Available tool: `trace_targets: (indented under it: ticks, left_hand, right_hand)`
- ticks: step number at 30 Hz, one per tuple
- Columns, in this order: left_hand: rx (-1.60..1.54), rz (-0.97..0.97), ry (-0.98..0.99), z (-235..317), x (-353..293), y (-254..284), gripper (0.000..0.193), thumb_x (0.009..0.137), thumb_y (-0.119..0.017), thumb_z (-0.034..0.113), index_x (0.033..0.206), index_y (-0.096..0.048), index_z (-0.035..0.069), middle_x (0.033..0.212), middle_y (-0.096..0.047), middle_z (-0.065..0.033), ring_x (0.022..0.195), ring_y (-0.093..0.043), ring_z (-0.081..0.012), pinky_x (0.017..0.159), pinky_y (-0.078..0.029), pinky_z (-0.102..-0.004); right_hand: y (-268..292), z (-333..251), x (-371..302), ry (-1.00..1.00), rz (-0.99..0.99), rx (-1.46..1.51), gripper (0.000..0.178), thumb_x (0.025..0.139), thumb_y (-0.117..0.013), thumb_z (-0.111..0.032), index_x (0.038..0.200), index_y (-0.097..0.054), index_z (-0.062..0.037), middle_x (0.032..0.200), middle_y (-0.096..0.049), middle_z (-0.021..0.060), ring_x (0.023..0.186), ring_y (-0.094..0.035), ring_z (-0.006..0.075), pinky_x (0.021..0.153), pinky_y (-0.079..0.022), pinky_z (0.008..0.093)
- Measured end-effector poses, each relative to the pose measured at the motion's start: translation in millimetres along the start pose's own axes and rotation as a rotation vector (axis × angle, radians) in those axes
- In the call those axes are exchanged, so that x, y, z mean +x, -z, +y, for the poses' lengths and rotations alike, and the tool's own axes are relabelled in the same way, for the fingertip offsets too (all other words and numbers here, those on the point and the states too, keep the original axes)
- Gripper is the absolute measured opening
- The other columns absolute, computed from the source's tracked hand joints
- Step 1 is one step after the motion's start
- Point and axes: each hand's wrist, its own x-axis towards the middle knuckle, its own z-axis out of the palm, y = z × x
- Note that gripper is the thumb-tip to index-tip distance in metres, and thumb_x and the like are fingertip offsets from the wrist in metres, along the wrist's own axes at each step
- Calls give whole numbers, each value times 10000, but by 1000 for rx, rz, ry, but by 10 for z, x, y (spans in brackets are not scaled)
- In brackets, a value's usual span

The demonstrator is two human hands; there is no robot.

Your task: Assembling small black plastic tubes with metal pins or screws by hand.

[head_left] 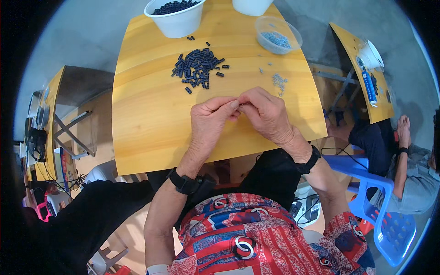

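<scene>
Over the near part of the wooden table [156, 133], my left hand [213, 118] and my right hand [265, 113] meet with their fingertips pinched together. Whatever sits between the fingers is too small and too covered to make out. Beyond my hands lies a loose pile of small black plastic pieces [197, 66], short and tube-like. To the right of that pile, a scatter of tiny clear or grey pieces [279, 82] rests on the wood, not far from my right hand.
At the far edge stands a white tub [178, 23] filled with black pieces. A clear round container [277, 39] of tiny pale pieces is at the far right, near another white tub [253, 5]. Beside a blue plastic chair [362, 176], a person [408, 169] sits at a side table [382, 98].
</scene>
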Motion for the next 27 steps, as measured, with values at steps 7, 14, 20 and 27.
trace_targets:
  ticks: [7,14,20,27]
  left_hand:
    - [-123,-66,71,-16,-2,26,163,856,-638,65,999,-682,0,896,-694,-85,758,-630,-120,678,-512,-233]
    - [-181,-109,137,-32,23,88,171,835,-657,35,993,-673,-28,880,-686,-101,745,-633,-138,663,-514,-233]
    - [-229,-109,167,-30,11,96,171,826,-665,16,986,-664,-44,859,-682,-107,728,-644,-142,659,-533,-238]
    - [-110,-154,126,-60,-2,132,158,841,-646,28,983,-660,-37,874,-682,-116,723,-644,-155,663,-542,-253]
  right_hand:
    - [47,0,-74,-129,98,47,157,712,-712,-47,810,-590,-27,729,-604,99,641,-621,262,543,-490,337]
    - [28,0,-119,-41,118,17,138,720,-700,-35,814,-599,-32,733,-601,98,647,-624,266,532,-489,337]
    - [13,-39,-111,65,102,-39,102,737,-655,-2,818,-596,-23,743,-593,101,641,-622,264,527,-495,331]
    - [51,-58,-128,59,64,13,110,745,-644,8,845,-607,-20,755,-597,101,648,-620,259,546,-502,331]
